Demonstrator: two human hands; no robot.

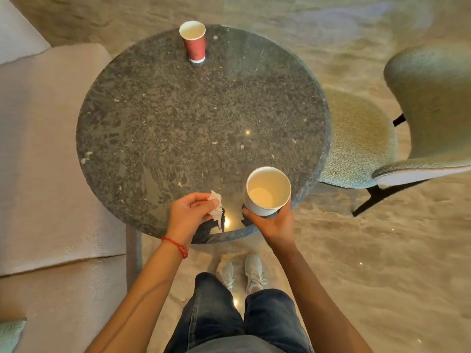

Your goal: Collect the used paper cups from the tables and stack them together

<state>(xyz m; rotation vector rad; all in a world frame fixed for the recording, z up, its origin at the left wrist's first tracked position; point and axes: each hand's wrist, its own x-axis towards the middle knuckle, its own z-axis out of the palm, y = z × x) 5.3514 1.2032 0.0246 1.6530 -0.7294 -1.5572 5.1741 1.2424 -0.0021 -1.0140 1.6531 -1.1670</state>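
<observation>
From the head camera, the right hand (pixel 274 221) is wrapped round the base of a white paper cup (pixel 267 191), upright at the near edge of the round dark stone table (pixel 178 128), its bottom at or just above the tabletop — hard to call which. The left hand (pixel 190 215) has its fingers curled, pinching a crumpled white tissue (pixel 216 206) just beside that cup. Across the table, well apart at the far rim, a red paper cup (pixel 194 42) stands upright, with a green upholstered chair (pixel 430 103) off to the right.
</observation>
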